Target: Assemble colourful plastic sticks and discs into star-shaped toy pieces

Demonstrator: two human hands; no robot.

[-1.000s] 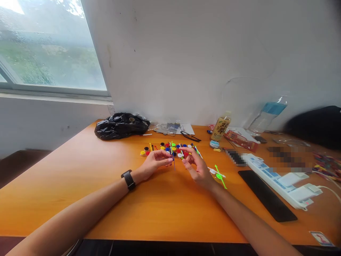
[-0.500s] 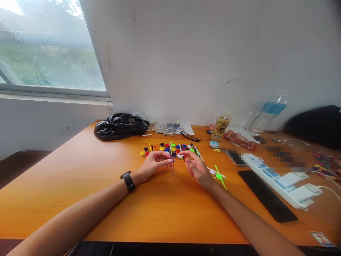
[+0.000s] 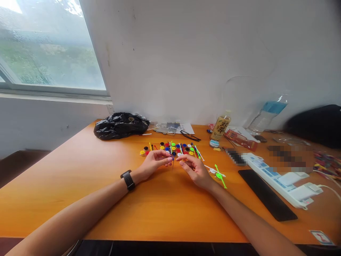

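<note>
On the orange table (image 3: 106,199) lies a scatter of small coloured discs and thin plastic sticks (image 3: 173,147). My left hand (image 3: 156,161), with a black watch on its wrist, pinches a thin blue stick (image 3: 173,160) upright between thumb and fingertips. My right hand (image 3: 194,167) sits just right of the stick, palm up, fingers curled, with its fingertips close to the stick. Whether it holds anything is unclear. A green stick with a white piece (image 3: 220,175) lies just right of my right hand.
A black plastic bag (image 3: 119,125) lies at the back left by the wall. A yellow drink bottle (image 3: 220,128), a clear water bottle (image 3: 266,113), snack wrappers, a white power strip (image 3: 282,179) and a black flat slab (image 3: 268,195) fill the right side.
My right hand has drawn back from the disc pile and moved left toward the blue stick. My left hand has stayed almost still, holding the stick.
</note>
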